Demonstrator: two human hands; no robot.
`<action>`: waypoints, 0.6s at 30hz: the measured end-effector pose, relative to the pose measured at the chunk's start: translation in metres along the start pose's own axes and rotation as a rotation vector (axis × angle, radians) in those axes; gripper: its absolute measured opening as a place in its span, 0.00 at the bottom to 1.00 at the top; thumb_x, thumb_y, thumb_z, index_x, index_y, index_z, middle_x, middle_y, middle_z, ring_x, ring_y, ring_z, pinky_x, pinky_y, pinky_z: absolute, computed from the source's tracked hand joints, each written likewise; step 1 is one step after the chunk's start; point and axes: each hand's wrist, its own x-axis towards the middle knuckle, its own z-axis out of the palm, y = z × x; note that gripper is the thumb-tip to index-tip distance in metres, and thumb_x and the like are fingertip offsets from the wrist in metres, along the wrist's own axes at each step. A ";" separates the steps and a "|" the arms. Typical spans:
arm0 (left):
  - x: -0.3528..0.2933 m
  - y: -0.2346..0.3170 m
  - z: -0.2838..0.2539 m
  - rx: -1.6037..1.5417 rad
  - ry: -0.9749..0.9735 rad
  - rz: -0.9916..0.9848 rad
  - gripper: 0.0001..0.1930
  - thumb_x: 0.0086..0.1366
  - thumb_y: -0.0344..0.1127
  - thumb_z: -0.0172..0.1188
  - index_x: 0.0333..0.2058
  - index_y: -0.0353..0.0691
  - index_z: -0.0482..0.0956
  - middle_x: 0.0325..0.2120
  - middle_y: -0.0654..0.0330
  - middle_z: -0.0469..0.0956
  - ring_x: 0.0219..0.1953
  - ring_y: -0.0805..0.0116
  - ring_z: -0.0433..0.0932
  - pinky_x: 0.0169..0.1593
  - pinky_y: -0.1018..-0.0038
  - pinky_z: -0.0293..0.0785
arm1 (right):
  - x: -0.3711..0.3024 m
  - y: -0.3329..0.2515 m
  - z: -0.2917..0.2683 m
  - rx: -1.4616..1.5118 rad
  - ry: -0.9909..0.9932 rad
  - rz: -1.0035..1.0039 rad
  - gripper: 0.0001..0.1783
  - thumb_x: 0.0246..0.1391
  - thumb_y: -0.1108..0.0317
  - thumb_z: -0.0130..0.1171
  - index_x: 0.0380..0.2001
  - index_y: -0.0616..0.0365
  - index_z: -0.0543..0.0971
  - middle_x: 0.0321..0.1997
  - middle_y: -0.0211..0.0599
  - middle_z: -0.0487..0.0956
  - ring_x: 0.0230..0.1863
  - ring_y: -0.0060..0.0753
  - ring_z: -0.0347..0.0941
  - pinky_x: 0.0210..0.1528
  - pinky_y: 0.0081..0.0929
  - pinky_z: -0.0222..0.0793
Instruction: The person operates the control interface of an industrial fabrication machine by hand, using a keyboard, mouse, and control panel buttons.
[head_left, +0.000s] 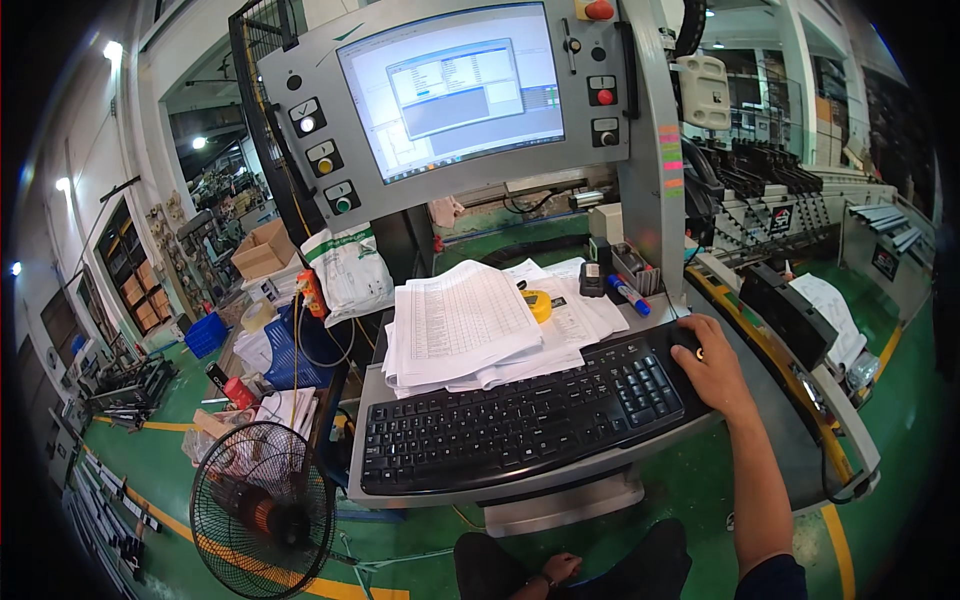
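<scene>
My right hand curves over the right end of a black keyboard, with its thumb toward the keys and a ring on one finger. Whatever lies beneath the palm is hidden. Low between my legs rests my left hand, its fingers curled in, with a band at the wrist and nothing visible in it. Behind the keyboard, a stack of printed sheets overlaps its upper edge. A yellow tape measure lies on the papers. Above stands a lit screen with a window displayed, set in a grey control panel.
Past the papers are a blue marker and a small grey bin. A white bag stands left of them. A black fan is at lower left. Machinery with a yellow-edged rail borders the right side.
</scene>
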 end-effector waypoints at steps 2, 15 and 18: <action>-0.001 0.000 -0.001 0.017 -0.006 0.074 0.23 0.80 0.51 0.70 0.56 0.35 0.91 0.42 0.56 0.94 0.41 0.66 0.93 0.51 0.66 0.88 | 0.000 0.000 0.000 -0.001 -0.002 0.001 0.28 0.70 0.60 0.68 0.69 0.57 0.81 0.77 0.49 0.77 0.74 0.60 0.79 0.76 0.49 0.74; 0.000 -0.003 -0.001 -0.023 -0.002 0.033 0.23 0.80 0.51 0.70 0.55 0.34 0.91 0.40 0.56 0.94 0.39 0.66 0.93 0.49 0.67 0.89 | -0.001 -0.001 -0.001 -0.006 0.002 0.001 0.27 0.69 0.60 0.68 0.68 0.56 0.81 0.76 0.48 0.78 0.71 0.61 0.80 0.73 0.49 0.76; 0.000 -0.003 -0.001 0.012 0.007 0.041 0.23 0.80 0.52 0.70 0.55 0.35 0.91 0.40 0.57 0.94 0.39 0.67 0.93 0.49 0.67 0.89 | 0.000 0.000 0.000 -0.025 0.008 -0.007 0.28 0.69 0.60 0.68 0.69 0.56 0.81 0.76 0.48 0.78 0.71 0.61 0.81 0.73 0.49 0.76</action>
